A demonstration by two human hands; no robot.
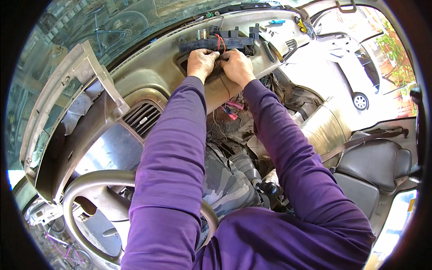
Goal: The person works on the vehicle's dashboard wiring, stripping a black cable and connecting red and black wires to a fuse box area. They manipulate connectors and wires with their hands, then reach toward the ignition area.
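Both my hands meet at the dashboard opening, fingertips close together. My left hand (pixel 202 64) is closed in a pinch where one strand of a thin red wire (pixel 221 41) comes down. My right hand (pixel 237 66) is also pinched, its fingertips at the other strand of that wire. The wire loops over a long black plastic bar (pixel 198 45) lying along the dashboard just beyond my hands. Black relay-like blocks (pixel 233 33) and a silver cylindrical part (pixel 201 34) stand on or behind the bar. My fingers hide the wire's ends.
A steering wheel (pixel 73 193) is at lower left, beside a loosened instrument surround (pixel 54 105). Loose wiring with pink-red connectors (pixel 232 110) hangs below the dashboard. A blue screwdriver (pixel 277 21) and a yellow-and-black tool (pixel 300 25) lie on the dashboard top. A passenger seat (pixel 369 164) is at right.
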